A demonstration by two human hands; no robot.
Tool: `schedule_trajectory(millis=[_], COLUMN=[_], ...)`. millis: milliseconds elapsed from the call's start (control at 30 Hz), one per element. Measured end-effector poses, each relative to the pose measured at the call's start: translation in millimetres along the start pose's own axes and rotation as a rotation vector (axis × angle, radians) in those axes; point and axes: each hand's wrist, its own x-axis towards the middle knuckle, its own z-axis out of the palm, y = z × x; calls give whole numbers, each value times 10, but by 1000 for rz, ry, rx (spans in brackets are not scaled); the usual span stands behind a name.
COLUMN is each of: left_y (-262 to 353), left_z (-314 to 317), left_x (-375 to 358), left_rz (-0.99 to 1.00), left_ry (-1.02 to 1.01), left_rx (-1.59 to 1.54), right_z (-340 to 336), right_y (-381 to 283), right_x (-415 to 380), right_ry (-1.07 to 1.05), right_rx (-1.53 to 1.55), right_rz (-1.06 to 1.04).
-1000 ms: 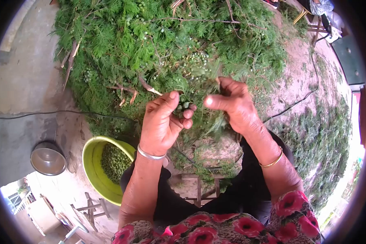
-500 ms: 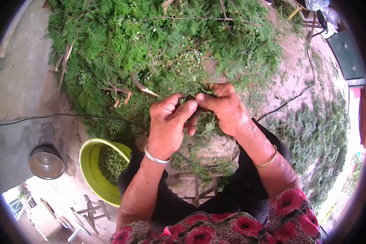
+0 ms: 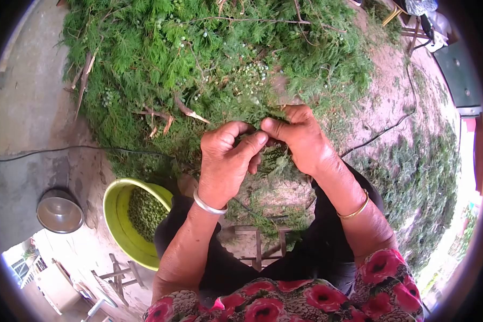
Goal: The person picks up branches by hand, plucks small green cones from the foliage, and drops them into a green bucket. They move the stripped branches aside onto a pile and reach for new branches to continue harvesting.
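Note:
My left hand and my right hand meet in the middle of the view, thumbs almost touching. A small green evergreen sprig shows between and above the fingers. My right hand pinches it between thumb and curled fingers. The left thumb and fingers are pressed together beside it; whatever they grip is mostly hidden. Just beyond the hands lies a heap of cut evergreen branches, with pale green seed cones among the foliage. At the lower left, a yellow-green bucket contains many small green cones.
A metal bowl rests on the ground left of the bucket. Black cable crosses the floor on both sides. Below my hands is a wooden stool frame. More cut foliage covers the ground at right.
Both hands stay close together and have shifted slightly. The left fingers have curled in closer. The bucket and the heap look the same.

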Motion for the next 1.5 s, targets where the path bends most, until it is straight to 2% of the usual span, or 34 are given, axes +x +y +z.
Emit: schedule_trajectory(millis=[67, 133, 167, 267, 400, 500, 533, 600, 667, 733, 800, 833, 900, 933, 967, 1067, 1133, 1200, 1233, 1300, 1433, 1500], left_y=[59, 92, 68, 106, 22, 4, -15, -61, -37, -41, -44, -46, -46, -34, -4, 212, 134, 117, 141, 132, 173, 177], left_z=[-19, -79, -127, -141, -181, -109, -99, -88, -82, -79, -104, -129, -232, -297, -360, -417, -480, -488, -440, -412, -347, -283], left_x=[-15, -34, -34, -44, -35, -21, -13, 4, -2, -2, 8, 15, 34, 45, 52, 34, 44, 29, 20, 7, -17, -35], left_rz=[2, -167, -183, -265, -262, -198, -198, -134, -136, -169, -202, -236, -208, -181, -121, -33, 30, 91, 70, 64, 13, -9], left_ry=[-27, -76, -130, -170, -124, -24, -23, 30, 41, 74, 54, 33, -44, -119, -104, 80, 49, 20, 45, 67, 159, 199], left_rx=[-46, -527, -628, -786, -795, -921, -921, -868, -822, -646, -710, -775, -890, -1004, -1005, -860, -804, -750, -720, -626, -546, -511], right_z=[-47, -70, -84, -148, -29, -8, -3, 1, -17, 19, 47, 51, 45, 33, 13, -53, -89, -92, -72, -15, 29, 73], right_y=[8, -42, -62, -66, -238, -209, -190, -52, 10, -53, -86, -41, 79, 59, 20, -95, -92, -64, -111, -252, -113, -78], right_x=[5, 7, 13, 64, -19, -12, -15, 17, 41, 13, -40, -35, -7, -2, 3, 14, 25, 39, 14, -75, -52, -38], right_ry=[-100, -72, -45, -33, 11, -109, -164, -130, 7, 42, 203, 206, 457, 459, 383, 141, 53, -11, -15, -11, 5, -9], right_rx=[274, 352, 431, 427, 221, 193, 165, 95, -223, -317, -404, -404, -475, -475, -496, -553, -568, -552, -553, -614, -496, -258], right_rz=[43, 77, 111, 51, -25, 34, 72, -3, -188, -186, -63, -63, -233, -235, -286, -438, -489, -341, -342, -146, -130, -121])
